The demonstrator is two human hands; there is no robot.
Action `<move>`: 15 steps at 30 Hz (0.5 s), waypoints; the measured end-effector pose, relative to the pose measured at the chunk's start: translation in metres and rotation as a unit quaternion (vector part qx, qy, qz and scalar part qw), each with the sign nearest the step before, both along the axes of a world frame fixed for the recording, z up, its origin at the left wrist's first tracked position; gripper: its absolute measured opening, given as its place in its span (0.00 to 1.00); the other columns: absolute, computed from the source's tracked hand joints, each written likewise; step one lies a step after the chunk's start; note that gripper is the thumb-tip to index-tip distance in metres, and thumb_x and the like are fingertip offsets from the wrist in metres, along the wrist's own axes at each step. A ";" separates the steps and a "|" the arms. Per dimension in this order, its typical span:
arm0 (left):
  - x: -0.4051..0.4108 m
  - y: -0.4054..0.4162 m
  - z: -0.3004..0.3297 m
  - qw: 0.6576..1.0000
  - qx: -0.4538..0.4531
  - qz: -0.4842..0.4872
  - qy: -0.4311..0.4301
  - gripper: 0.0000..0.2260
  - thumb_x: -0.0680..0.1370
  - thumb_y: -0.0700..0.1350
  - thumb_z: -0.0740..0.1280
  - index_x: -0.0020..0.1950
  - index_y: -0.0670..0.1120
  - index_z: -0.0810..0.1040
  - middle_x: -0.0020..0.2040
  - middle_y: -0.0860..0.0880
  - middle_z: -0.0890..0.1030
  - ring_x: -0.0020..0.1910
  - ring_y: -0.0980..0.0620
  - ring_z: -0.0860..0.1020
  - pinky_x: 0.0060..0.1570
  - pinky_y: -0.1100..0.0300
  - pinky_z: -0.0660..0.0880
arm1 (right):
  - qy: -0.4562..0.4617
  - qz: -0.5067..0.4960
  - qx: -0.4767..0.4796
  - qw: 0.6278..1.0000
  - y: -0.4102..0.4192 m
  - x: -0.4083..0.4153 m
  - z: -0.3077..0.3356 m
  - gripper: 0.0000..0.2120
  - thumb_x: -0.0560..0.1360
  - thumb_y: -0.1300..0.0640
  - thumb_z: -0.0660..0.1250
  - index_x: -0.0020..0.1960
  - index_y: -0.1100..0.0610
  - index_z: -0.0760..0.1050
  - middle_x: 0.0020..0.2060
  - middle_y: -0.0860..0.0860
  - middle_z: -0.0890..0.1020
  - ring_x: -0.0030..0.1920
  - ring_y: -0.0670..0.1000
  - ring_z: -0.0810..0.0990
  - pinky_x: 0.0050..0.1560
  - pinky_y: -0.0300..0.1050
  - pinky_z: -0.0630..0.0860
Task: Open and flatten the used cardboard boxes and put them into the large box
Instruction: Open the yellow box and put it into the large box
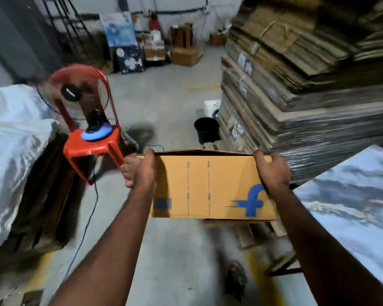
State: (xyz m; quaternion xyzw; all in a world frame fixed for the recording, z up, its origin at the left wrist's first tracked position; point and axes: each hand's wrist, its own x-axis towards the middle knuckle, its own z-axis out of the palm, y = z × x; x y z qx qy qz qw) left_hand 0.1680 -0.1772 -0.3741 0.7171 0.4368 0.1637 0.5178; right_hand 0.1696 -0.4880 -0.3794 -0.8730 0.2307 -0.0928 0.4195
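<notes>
The yellow cardboard box (210,186) is held in the air between both hands: the left hand (139,171) grips its left end, fingers curled round the edge, and the right hand (271,171) clasps its right end. It looks still box-shaped, so flattening seems not yet done, and no large box can be picked out. Left of the yellow box and a little beyond stands a red plastic chair (93,129); right of it rises a stack of flattened cardboard (296,85). Beyond it, bare concrete floor (164,96) leaves open room.
</notes>
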 end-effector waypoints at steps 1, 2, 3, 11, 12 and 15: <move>-0.008 -0.001 0.026 1.000 0.002 -0.003 -0.023 0.26 0.74 0.59 0.67 0.66 0.45 0.71 0.67 0.40 0.69 0.67 0.39 0.69 0.67 0.44 0.66 | -0.028 -0.011 0.000 1.000 0.000 -0.012 0.025 0.34 0.75 0.32 0.61 0.59 0.63 0.76 0.58 0.65 0.79 0.60 0.65 0.76 0.58 0.53 0.72; -0.017 -0.002 0.051 0.999 0.004 -0.011 -0.042 0.27 0.74 0.59 0.66 0.67 0.45 0.71 0.68 0.40 0.69 0.68 0.39 0.68 0.67 0.44 0.65 | -0.051 -0.025 0.003 0.998 -0.001 -0.023 0.048 0.35 0.74 0.31 0.61 0.58 0.63 0.76 0.56 0.64 0.80 0.59 0.64 0.77 0.56 0.54 0.72; -0.025 -0.005 0.073 0.998 0.007 -0.019 -0.062 0.26 0.74 0.59 0.66 0.67 0.45 0.71 0.69 0.40 0.68 0.69 0.39 0.67 0.67 0.45 0.63 | -0.075 -0.039 0.001 0.996 -0.004 -0.035 0.069 0.34 0.75 0.32 0.61 0.57 0.63 0.76 0.55 0.64 0.80 0.58 0.64 0.77 0.54 0.53 0.72; -0.067 -0.090 0.176 0.971 -0.041 -0.150 -0.180 0.26 0.73 0.60 0.63 0.66 0.47 0.67 0.65 0.45 0.66 0.61 0.44 0.67 0.64 0.41 0.67 | -0.208 -0.128 -0.042 0.969 -0.083 -0.129 0.182 0.30 0.77 0.34 0.61 0.54 0.63 0.74 0.51 0.60 0.80 0.52 0.62 0.77 0.51 0.54 0.73; -0.069 -0.108 0.183 0.967 -0.047 -0.169 -0.185 0.26 0.73 0.60 0.63 0.66 0.47 0.67 0.64 0.46 0.66 0.60 0.45 0.67 0.64 0.41 0.67 | -0.221 -0.144 -0.049 0.963 -0.101 -0.140 0.190 0.30 0.77 0.34 0.61 0.55 0.63 0.75 0.52 0.60 0.80 0.53 0.62 0.78 0.52 0.54 0.73; -0.078 -0.171 0.199 0.952 -0.068 -0.225 -0.194 0.27 0.73 0.61 0.64 0.66 0.47 0.67 0.63 0.46 0.66 0.61 0.44 0.67 0.64 0.40 0.67 | -0.240 -0.198 -0.084 0.947 -0.156 -0.174 0.207 0.28 0.77 0.36 0.61 0.54 0.63 0.75 0.52 0.61 0.80 0.53 0.62 0.78 0.52 0.53 0.73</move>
